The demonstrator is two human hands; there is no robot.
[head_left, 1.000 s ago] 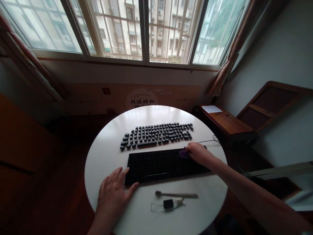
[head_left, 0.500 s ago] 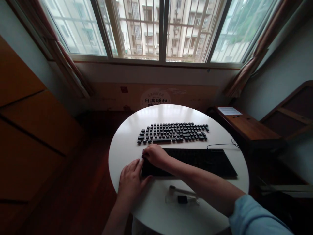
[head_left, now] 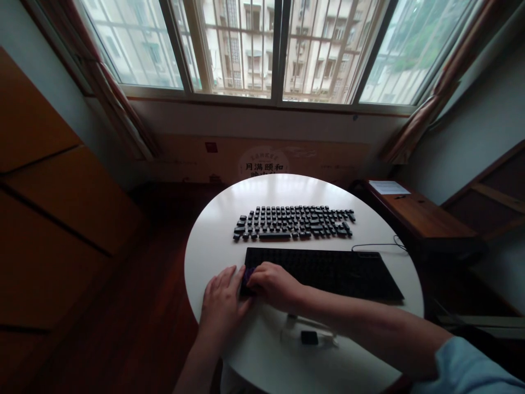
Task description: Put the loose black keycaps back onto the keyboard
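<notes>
A black keyboard base (head_left: 328,271) without keycaps lies on a round white table (head_left: 221,243). Behind it, the removed black keycaps (head_left: 293,222) are laid out in rows. My left hand (head_left: 221,302) rests flat with fingers spread at the keyboard's left end. My right hand (head_left: 273,284) reaches across to the base's near-left corner and is closed on a small purple thing (head_left: 248,273), pressed to the keyboard surface.
A thin tool (head_left: 305,321) and a small black object with a wire loop (head_left: 308,337) lie near the table's front edge. A cable (head_left: 379,244) runs off the keyboard's right end. A wooden side table with paper (head_left: 388,187) stands right; wooden panels are left.
My right hand swept from the keyboard's right end to its left end, then drew toward the near-left corner. My head turned left, shifting the view. My left hand stayed put.
</notes>
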